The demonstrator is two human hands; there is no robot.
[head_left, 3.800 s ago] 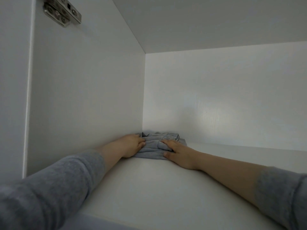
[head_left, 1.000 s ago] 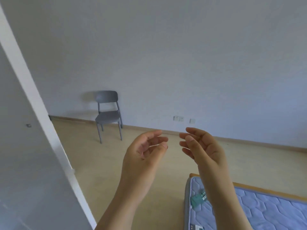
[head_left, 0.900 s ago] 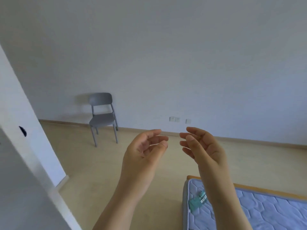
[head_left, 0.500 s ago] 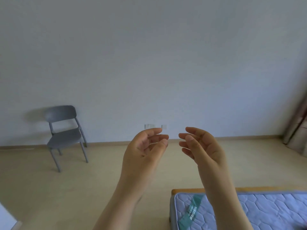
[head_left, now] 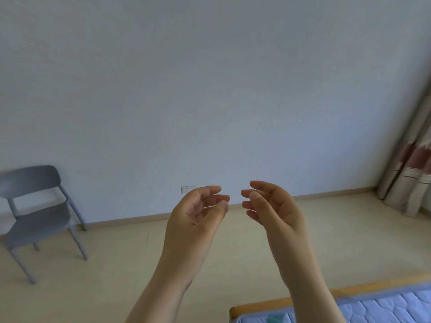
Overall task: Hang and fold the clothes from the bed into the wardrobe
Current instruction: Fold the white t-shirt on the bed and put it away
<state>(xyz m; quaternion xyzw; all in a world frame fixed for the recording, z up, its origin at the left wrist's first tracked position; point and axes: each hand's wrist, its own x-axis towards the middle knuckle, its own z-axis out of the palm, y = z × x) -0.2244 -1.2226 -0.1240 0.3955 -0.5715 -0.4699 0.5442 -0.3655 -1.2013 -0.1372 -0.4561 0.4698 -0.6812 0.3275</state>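
Observation:
My left hand [head_left: 196, 217] and my right hand [head_left: 272, 206] are raised in front of me at chest height, palms turned towards each other, fingertips a small gap apart. Their fingers are loosely curled and hold nothing. The bed [head_left: 384, 306], with a pale blue quilted mattress on a wooden frame, shows only its corner at the bottom right. No clothes and no wardrobe are in view.
A grey chair [head_left: 39, 217] stands at the left against the white wall. A wall socket [head_left: 187, 189] sits low on the wall behind my hands. A striped curtain [head_left: 412, 169] hangs at the right edge. Light wooden floor lies between chair and bed.
The view has swung right, away from the wardrobe shelf and door; the chair slid to the left and the curtain appeared. Both hands let go of the folded grey garment and now hang raised, unchanged lately.

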